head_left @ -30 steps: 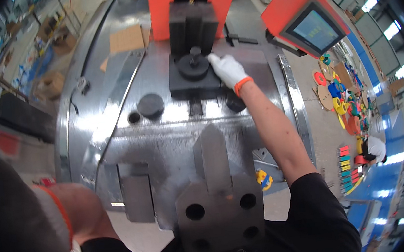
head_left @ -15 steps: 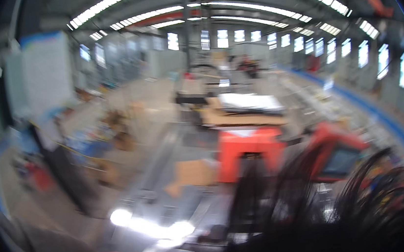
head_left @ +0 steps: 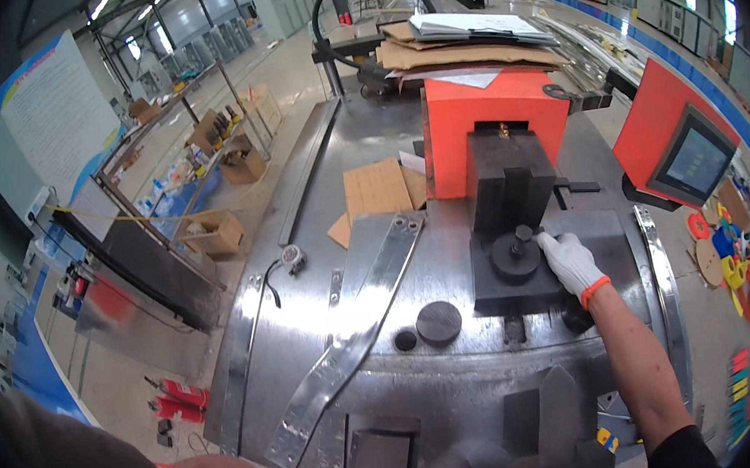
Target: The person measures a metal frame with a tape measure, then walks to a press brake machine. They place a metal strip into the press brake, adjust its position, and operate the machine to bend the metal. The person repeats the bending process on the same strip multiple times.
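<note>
My right hand [head_left: 572,266], in a white glove with an orange cuff, reaches across the metal worktable [head_left: 368,294]. Its curled fingers come up against the right side of a round black die [head_left: 515,259] with a short post on top. Whatever they grip there is hidden. The die sits on a black block, in front of the machine's black ram [head_left: 506,179] and orange-red housing [head_left: 454,116]. Large and blurred at the lower left, my left hand [head_left: 79,466] appears as a dark grey glove shape beside an orange-edged cuff; its fingers cannot be seen.
A long shiny metal bar [head_left: 349,337] lies slantwise on the table, beside a loose black disc [head_left: 438,323]. Cardboard [head_left: 375,190] lies behind it. A control screen [head_left: 694,155] stands at the right. Red fire extinguishers [head_left: 178,403] are on the floor at left.
The view has tilted down toward the table and sharpened. The dark hair across the lower right is gone, and my right arm now shows, reaching to the die.
</note>
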A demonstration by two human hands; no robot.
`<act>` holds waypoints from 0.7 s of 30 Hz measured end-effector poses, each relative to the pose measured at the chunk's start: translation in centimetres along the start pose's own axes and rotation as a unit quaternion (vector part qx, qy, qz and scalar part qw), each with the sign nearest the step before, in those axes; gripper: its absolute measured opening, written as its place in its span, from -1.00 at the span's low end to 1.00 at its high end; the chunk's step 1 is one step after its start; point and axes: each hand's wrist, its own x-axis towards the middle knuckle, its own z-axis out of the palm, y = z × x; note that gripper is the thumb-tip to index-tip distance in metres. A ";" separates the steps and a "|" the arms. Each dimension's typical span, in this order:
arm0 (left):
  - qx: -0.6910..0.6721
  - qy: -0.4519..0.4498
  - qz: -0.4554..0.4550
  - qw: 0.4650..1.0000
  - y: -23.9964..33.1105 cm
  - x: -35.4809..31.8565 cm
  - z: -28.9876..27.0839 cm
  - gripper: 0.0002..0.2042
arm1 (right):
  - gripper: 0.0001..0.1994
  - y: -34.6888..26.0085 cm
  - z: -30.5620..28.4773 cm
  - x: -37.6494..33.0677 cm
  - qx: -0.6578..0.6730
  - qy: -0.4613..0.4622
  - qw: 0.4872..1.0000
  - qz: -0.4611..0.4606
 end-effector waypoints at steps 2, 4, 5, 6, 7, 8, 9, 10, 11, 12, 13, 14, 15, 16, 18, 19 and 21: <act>0.013 -0.009 0.010 1.000 0.5 0.6 -1.4 -0.06 | -0.15 -0.4 0.1 -0.3 0.009 -0.014 1.000 0.006; 0.020 -0.005 0.020 1.000 1.1 0.7 -2.1 -0.03 | -0.14 -1.3 -0.4 -0.5 0.004 -0.017 1.000 0.005; 0.012 -0.008 0.023 1.000 1.2 0.6 -1.7 -0.02 | -0.14 -0.8 -0.2 -0.5 0.000 -0.005 1.000 0.010; 0.008 -0.007 0.026 1.000 1.5 0.6 -1.4 0.00 | -0.14 -0.3 -0.4 -0.4 -0.005 -0.009 1.000 0.005; 0.005 -0.007 0.027 1.000 2.1 0.4 -1.2 0.01 | -0.13 0.2 -0.6 -0.1 -0.010 -0.014 1.000 0.000; 0.007 -0.001 0.038 0.999 2.3 0.6 -1.2 0.02 | -0.13 -0.4 -0.7 0.1 0.000 -0.011 1.000 -0.009; 0.008 0.000 0.049 0.999 2.5 0.9 -1.4 0.03 | -0.13 -0.6 -0.2 -0.3 -0.002 -0.007 1.000 0.005; 0.011 0.004 0.065 0.998 3.0 1.4 -1.6 0.05 | -0.12 -1.0 -0.4 -0.2 0.008 -0.028 0.999 0.021; 0.012 0.002 0.076 0.997 3.6 1.6 -1.3 0.06 | -0.12 -0.8 -0.5 -0.2 0.002 -0.028 0.999 0.015; 0.013 -0.011 0.087 0.996 4.3 1.7 -0.8 0.07 | -0.13 -0.6 -0.8 -0.1 -0.003 -0.027 1.000 0.011; 0.016 -0.038 0.096 0.995 5.2 2.0 0.0 0.08 | -0.14 -0.6 -0.6 -0.3 -0.007 -0.014 1.000 -0.006; 0.028 -0.113 0.084 0.990 5.7 1.9 1.0 0.10 | -0.15 -0.5 -0.9 -0.3 -0.007 -0.020 1.000 -0.004; 0.060 -0.276 0.023 0.959 6.1 1.7 2.6 0.11 | -0.15 -1.4 -0.4 -1.0 -0.002 -0.034 0.999 -0.005; 0.071 -0.511 -0.138 0.845 6.2 0.6 4.3 0.16 | -0.16 -1.9 -0.2 -1.4 0.005 -0.045 0.999 -0.005; 0.085 -0.712 -0.146 0.681 4.1 -4.7 7.2 0.19 | -0.16 -0.4 -0.8 -0.4 0.009 -0.024 1.000 -0.008; 0.072 -0.743 -0.133 0.652 2.7 -7.8 7.8 0.24 | -0.16 0.0 -1.1 0.0 0.013 -0.014 1.000 -0.011; 0.099 -0.724 -0.187 0.657 2.8 -8.9 8.5 0.18 | -0.16 0.1 -0.6 -0.1 0.001 -0.003 1.000 -0.025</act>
